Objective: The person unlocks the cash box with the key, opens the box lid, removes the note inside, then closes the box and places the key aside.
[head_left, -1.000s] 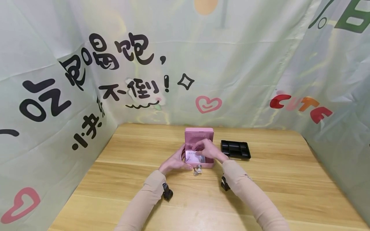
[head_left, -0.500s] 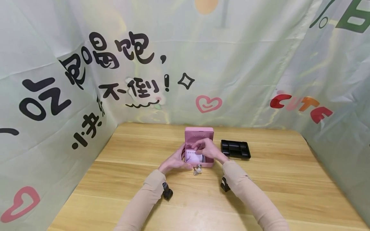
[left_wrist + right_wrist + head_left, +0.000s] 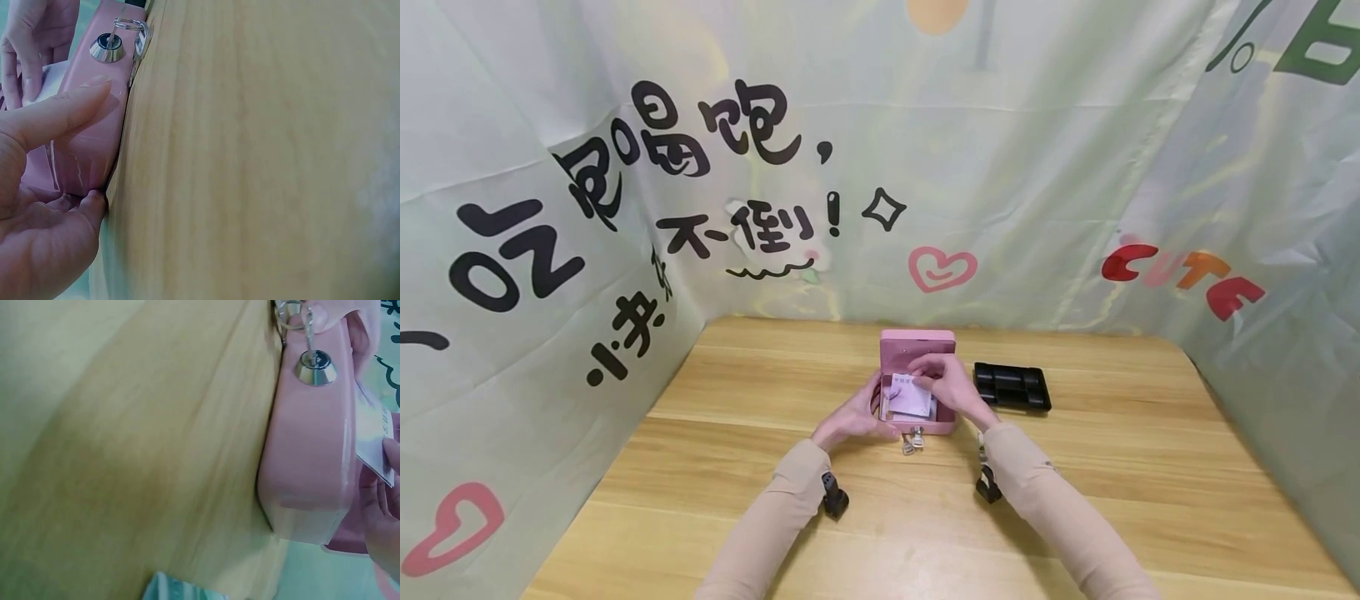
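Observation:
A pink cash box (image 3: 942,427) stands on the table with its lid (image 3: 917,340) raised. My left hand (image 3: 856,418) grips its front left corner, thumb along the front wall and fingers round the side, as the left wrist view shows. Inside the box, my right hand (image 3: 951,386) pinches the upper right edge of a square printed white paper (image 3: 912,398) and holds it tilted up. Another pale sheet peeks out beneath it. In the front lock (image 3: 107,49) sits a key, with a ring and another key (image 3: 908,447) hanging from it.
A black compartment tray (image 3: 1012,388) lies just right of the box on the wooden table (image 3: 880,533). Printed cloth walls (image 3: 1037,208) enclose the back and sides. A green-striped thing (image 3: 181,589) shows at the bottom of the right wrist view.
The printed paper has risen and shifted slightly right inside the box, drawn by my right hand, which has also moved a little right. My left hand has stayed on the box.

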`<state>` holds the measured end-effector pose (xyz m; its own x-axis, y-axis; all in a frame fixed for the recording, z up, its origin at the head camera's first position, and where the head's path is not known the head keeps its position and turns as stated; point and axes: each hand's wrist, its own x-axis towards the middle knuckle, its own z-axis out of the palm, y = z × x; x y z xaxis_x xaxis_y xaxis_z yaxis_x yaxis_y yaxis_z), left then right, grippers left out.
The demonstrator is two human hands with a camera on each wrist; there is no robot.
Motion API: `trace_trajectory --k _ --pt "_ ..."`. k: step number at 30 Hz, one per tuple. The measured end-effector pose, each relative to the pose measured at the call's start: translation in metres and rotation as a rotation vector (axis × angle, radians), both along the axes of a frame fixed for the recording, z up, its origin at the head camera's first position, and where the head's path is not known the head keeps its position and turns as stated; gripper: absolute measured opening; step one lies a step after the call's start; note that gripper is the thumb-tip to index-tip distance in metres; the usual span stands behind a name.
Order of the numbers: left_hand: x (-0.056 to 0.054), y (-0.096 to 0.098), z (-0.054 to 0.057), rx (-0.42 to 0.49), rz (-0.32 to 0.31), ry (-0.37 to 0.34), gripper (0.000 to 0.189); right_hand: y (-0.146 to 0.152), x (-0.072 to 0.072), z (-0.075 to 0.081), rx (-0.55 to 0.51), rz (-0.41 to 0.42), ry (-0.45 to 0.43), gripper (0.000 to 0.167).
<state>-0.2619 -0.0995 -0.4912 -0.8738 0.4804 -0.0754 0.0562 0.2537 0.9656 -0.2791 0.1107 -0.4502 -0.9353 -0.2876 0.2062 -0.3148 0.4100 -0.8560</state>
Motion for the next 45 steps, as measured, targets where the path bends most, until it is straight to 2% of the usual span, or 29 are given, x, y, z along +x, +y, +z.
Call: trace_trajectory --k 5,10,18,27,34,45 --pt "0.0 0.001 0.0 0.04 0.0 -0.04 0.125 0.001 0.004 0.006 -0.081 -0.06 0.014 0.02" --pt "0.001 0.001 0.0 0.018 0.01 -0.055 0.125 0.004 0.008 0.011 -0.131 -0.116 0.006 0.021" --pt "0.001 0.002 0.001 0.061 -0.008 -0.05 0.124 0.014 0.019 0.019 -0.192 -0.101 -0.054 0.021" --pt "0.001 0.001 0.001 0.052 -0.014 -0.039 0.125 0.032 0.032 0.022 -0.233 -0.137 -0.155 0.029" --pt "0.001 0.001 0.003 0.048 -0.004 -0.069 0.126 0.052 0.04 0.018 -0.242 -0.157 -0.173 0.032" --pt "0.002 0.0 0.002 0.07 -0.041 -0.008 0.125 0.082 0.053 0.01 -0.286 -0.186 -0.156 0.035"
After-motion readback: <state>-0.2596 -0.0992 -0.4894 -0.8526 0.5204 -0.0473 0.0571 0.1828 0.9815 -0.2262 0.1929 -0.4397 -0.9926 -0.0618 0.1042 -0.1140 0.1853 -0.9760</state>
